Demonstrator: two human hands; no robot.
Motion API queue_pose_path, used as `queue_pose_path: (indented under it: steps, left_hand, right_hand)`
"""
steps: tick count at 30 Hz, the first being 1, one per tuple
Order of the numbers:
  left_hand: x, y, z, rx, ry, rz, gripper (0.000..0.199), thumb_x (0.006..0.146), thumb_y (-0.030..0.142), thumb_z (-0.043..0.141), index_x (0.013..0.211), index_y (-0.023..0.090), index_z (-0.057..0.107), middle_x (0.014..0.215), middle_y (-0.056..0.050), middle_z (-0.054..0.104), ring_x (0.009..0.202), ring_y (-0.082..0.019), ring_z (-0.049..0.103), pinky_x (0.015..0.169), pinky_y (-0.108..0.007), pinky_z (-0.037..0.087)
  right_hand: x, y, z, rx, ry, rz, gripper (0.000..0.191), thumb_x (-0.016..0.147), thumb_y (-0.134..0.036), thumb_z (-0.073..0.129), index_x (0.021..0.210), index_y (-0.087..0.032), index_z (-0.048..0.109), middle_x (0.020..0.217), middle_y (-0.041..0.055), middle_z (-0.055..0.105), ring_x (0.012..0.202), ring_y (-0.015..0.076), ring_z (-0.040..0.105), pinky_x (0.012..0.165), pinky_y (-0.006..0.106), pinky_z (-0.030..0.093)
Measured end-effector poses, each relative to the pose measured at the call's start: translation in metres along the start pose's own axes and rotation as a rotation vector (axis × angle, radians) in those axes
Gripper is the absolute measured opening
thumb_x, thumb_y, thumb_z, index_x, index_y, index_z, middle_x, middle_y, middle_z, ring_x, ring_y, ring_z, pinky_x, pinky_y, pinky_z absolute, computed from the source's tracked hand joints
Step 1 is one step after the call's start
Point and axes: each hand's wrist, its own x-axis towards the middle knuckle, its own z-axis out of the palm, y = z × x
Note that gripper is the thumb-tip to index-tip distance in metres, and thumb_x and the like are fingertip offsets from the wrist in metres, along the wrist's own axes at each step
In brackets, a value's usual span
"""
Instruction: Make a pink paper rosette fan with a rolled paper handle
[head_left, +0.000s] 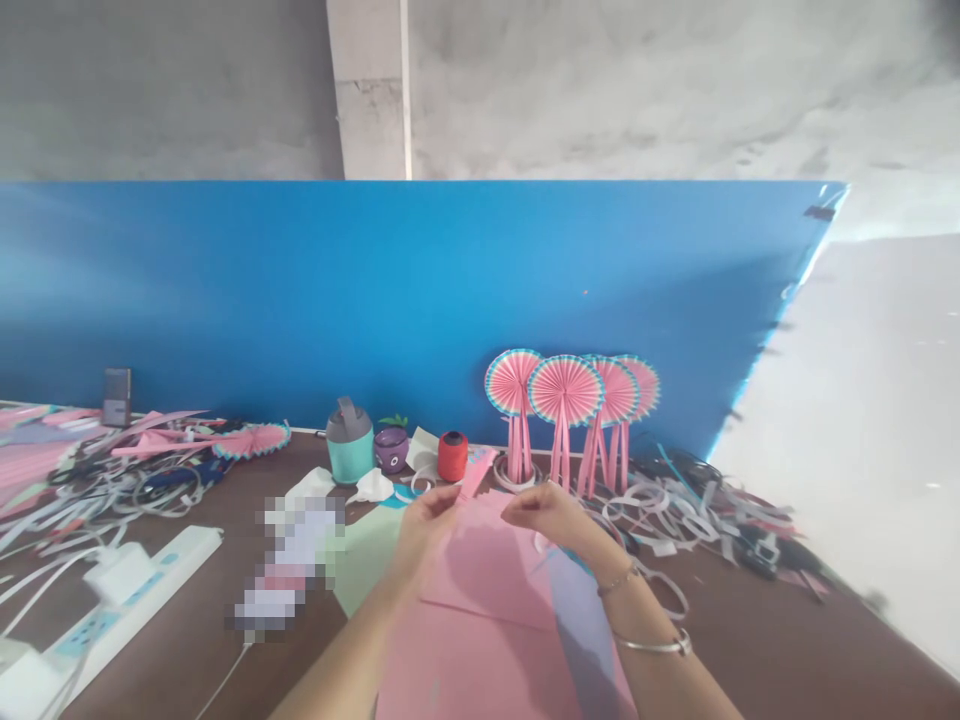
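Note:
My left hand (429,520) pinches a narrow folded strip of pink paper (475,474), which sticks up past the fingertips. To its right, my right hand (551,512) has its fingers drawn together in a pinch; whatever may be between them is too small to make out. Beneath both hands lie sheets of pink paper (480,650), with a lilac sheet (581,620) along their right side and a pale green sheet (367,550) to the left. Behind the hands, several pink pleated paper fans (566,390) with blue edges stand against the blue partition.
A teal lidded cup (350,450), a purple pot (391,450) and a red spool-like object (452,457) stand at the back. A white power strip (135,600) lies left, near tangled cables (165,490). Coiled white strips (675,510) pile up at right. The blue partition (420,290) borders the table.

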Motion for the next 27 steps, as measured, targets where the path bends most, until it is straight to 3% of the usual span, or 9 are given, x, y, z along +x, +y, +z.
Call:
queue_pose_path:
  steps: [5, 9, 13, 17, 21, 27]
  left_hand:
    - [0.013, -0.008, -0.015, 0.210, 0.325, 0.079, 0.027, 0.069, 0.034, 0.070, 0.088, 0.015, 0.072, 0.086, -0.008, 0.075, 0.082, -0.022, 0.067, 0.073, -0.031, 0.050]
    - [0.017, -0.016, -0.022, 0.451, 0.341, 0.184, 0.016, 0.071, 0.023, 0.065, 0.083, 0.016, 0.073, 0.085, -0.008, 0.074, 0.083, -0.024, 0.066, 0.076, -0.035, 0.049]
    - [0.012, -0.021, -0.019, 0.934, 0.214, 0.442, 0.022, 0.076, 0.010, 0.055, 0.083, 0.019, 0.073, 0.080, -0.007, 0.071, 0.083, -0.024, 0.063, 0.079, -0.038, 0.045]
    - [0.003, -0.019, -0.012, 1.236, 0.051, 0.561, 0.024, 0.079, 0.007, 0.053, 0.082, 0.020, 0.072, 0.081, -0.006, 0.070, 0.086, -0.025, 0.061, 0.080, -0.040, 0.042]
    - [0.000, -0.019, -0.009, 1.290, -0.076, 0.645, 0.027, 0.080, 0.005, 0.052, 0.085, 0.021, 0.073, 0.081, -0.005, 0.069, 0.087, -0.023, 0.058, 0.080, -0.039, 0.040]
    - [-0.001, -0.024, -0.007, 1.169, -0.311, 0.790, 0.027, 0.083, 0.004, 0.048, 0.083, 0.020, 0.070, 0.077, -0.004, 0.067, 0.080, -0.020, 0.056, 0.080, -0.039, 0.039]
  right_hand:
    - [-0.002, -0.016, 0.015, -0.319, 0.068, -0.226, 0.027, 0.078, -0.020, 0.056, 0.053, -0.019, 0.066, 0.052, -0.0024, 0.047, 0.061, 0.0126, 0.045, 0.058, 0.023, 0.034]
    - [-0.014, -0.042, 0.023, -0.504, 0.174, -0.341, 0.030, 0.083, -0.014, 0.055, 0.055, -0.020, 0.066, 0.066, 0.0006, 0.051, 0.072, 0.0153, 0.049, 0.066, 0.026, 0.038]
    - [-0.022, -0.056, 0.026, -0.566, 0.228, -0.394, 0.027, 0.085, -0.013, 0.058, 0.061, -0.021, 0.069, 0.073, 0.0020, 0.050, 0.076, 0.0167, 0.048, 0.069, 0.028, 0.040]
    - [-0.021, -0.056, 0.026, -0.530, 0.241, -0.400, 0.023, 0.084, -0.011, 0.059, 0.072, -0.023, 0.074, 0.074, 0.0022, 0.050, 0.077, 0.0172, 0.049, 0.069, 0.029, 0.041]
    - [-0.016, -0.049, 0.024, -0.476, 0.272, -0.376, 0.023, 0.083, -0.009, 0.059, 0.071, -0.022, 0.075, 0.075, 0.0026, 0.051, 0.075, 0.0163, 0.051, 0.068, 0.028, 0.041]
    - [-0.008, -0.033, 0.014, -0.374, 0.291, -0.320, 0.017, 0.083, -0.018, 0.061, 0.076, -0.022, 0.077, 0.076, 0.0037, 0.054, 0.076, 0.0178, 0.053, 0.072, 0.031, 0.042]
